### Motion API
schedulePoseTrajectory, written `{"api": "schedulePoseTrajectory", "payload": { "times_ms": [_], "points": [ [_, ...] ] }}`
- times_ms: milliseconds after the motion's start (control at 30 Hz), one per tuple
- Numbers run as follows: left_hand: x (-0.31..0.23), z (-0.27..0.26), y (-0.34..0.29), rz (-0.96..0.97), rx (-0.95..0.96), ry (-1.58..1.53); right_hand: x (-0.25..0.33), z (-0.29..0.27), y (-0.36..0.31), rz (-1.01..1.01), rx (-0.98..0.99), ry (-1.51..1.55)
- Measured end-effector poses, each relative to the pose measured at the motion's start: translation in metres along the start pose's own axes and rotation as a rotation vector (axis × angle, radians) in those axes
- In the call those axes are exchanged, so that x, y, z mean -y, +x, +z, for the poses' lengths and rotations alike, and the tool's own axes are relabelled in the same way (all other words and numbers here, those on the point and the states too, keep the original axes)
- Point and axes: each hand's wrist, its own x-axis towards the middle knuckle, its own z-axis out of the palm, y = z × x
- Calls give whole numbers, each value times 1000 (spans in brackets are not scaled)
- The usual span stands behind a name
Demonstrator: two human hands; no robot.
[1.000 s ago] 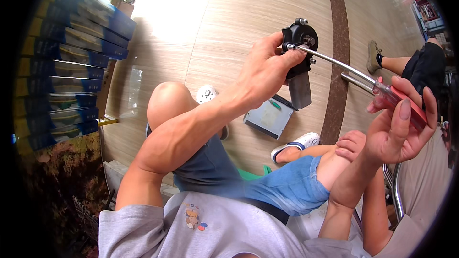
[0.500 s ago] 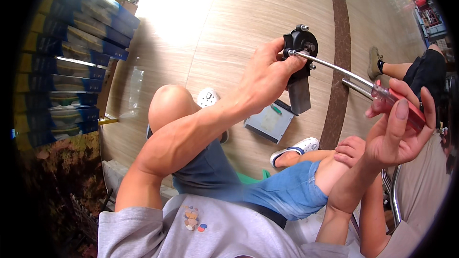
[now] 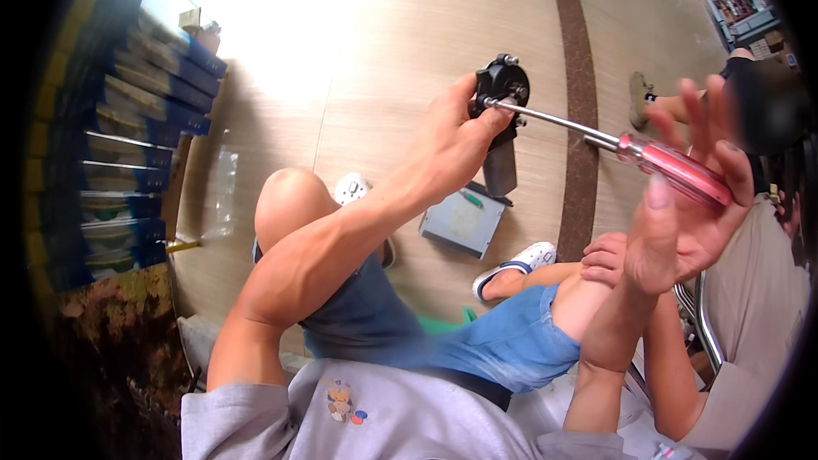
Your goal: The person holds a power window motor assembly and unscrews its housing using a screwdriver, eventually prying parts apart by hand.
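Observation:
My left hand [image 3: 460, 132] is closed around a black motor-like unit [image 3: 504, 85], with a round housing, metal bolts along its rim and a dark body hanging downward. Its thumb lies beside a bolt where the tip of a screwdriver [image 3: 677, 172] rests. The screwdriver has a long metal shaft and a clear red handle. My right hand [image 3: 682, 226] holds that handle loosely against the palm, thumb below and the other fingers spread and blurred. Behind the shaft shows a second short metal rod [image 3: 600, 143]; what it belongs to is unclear.
On the floor below lies a grey metal box [image 3: 463, 223] with a green item on top. Another person's hand [image 3: 603, 257] rests at my right knee; that person sits close on the right. Stacked blue boxes [image 3: 128, 162] stand at left, a goods shelf [image 3: 737, 4] far right.
The fingers of my right hand have spread away from the screwdriver handle, which shows more fully. The whole view has shifted slightly. My left hand still holds the black unit.

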Motion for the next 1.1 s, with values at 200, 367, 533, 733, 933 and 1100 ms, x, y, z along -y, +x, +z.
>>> {"api": "schedulePoseTrajectory", "payload": {
  "times_ms": [200,367,533,733,933,1100],
  "points": [
    [-9,26,1,-200,-58,-62,-7,-17,-10,130,-52,-142],
    [-1,5,1,-153,79,-128,4,-6,-5,145,89,-277],
    [-20,-5,-4,-112,27,-132,16,-8,3,362,7,157],
    [-9,-15,0,93,-26,-105,56,5,20,423,149,-517],
    [-24,-21,5,-22,-38,-225,31,7,35,193,305,-76],
    [-7,3,11,-72,-20,-181,16,-21,17,146,247,-385]
  ]
}}
